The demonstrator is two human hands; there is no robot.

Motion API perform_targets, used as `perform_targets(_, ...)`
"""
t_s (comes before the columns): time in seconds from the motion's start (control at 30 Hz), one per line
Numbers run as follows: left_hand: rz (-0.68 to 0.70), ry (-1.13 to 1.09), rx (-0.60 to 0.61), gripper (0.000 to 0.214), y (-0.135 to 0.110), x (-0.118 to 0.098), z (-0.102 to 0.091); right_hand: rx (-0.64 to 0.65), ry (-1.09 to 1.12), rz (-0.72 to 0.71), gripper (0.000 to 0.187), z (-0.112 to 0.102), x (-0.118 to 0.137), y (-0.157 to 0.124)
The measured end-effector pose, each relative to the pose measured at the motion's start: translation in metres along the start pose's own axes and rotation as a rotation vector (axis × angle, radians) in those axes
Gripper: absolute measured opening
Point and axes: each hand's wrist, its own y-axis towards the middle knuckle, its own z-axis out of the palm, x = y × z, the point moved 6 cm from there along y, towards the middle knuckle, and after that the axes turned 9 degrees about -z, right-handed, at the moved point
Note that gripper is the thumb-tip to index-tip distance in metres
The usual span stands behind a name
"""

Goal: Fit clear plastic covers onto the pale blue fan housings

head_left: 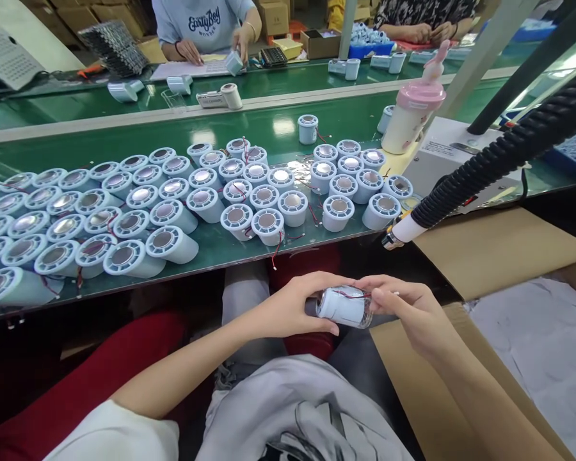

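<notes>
White glare spots the green worktop point(284, 128), shadow lies dark beneath, and the frame's edges look stretched.

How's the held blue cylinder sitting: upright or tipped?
Tipped on its side: the blue cylinder lies lengthwise between the left hand and right hand, its curved side toward the camera.

The green table point(355, 127) carries clustered light-blue round parts point(267, 225) from the frame's left edge past centre, a pink-lidded bottle point(406, 121) at upper right, and a white device point(221, 98) at upper centre.
</notes>
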Motion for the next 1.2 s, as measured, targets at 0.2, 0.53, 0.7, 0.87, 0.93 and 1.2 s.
perform_targets(0.2, -0.206, -0.395, -0.008, 0.065, -0.006, 0.012, 0.004, 0.186, -0.307, -0.215, 0.038, 0.007, 0.015, -0.012)
perform_targets(0.53, -0.266, -0.53, -0.02, 0.075, 0.055, 0.026, 0.005, -0.071, 0.016, -0.337, 0.035, -0.027, -0.039, -0.003)
perform_targets(0.7, -0.21, -0.504, 0.006, 0.058, 0.108, 0.022, 0.008, -0.231, 0.059, -0.427, 0.036, -0.048, -0.058, 0.013)
perform_targets(0.87, -0.189, -0.462, 0.002, 0.056, 0.117, 0.019, -0.003, -0.231, 0.094, -0.463, 0.034, -0.053, -0.056, 0.026)
perform_targets(0.93, -0.192, -0.449, 0.006, 0.059, 0.11, 0.019, -0.007, -0.201, 0.1, -0.463, 0.033, -0.052, -0.052, 0.028)
perform_targets(1.2, -0.208, -0.411, 0.008, 0.066, 0.098, 0.016, -0.013, -0.147, 0.103, -0.443, 0.036, -0.044, -0.057, 0.033)
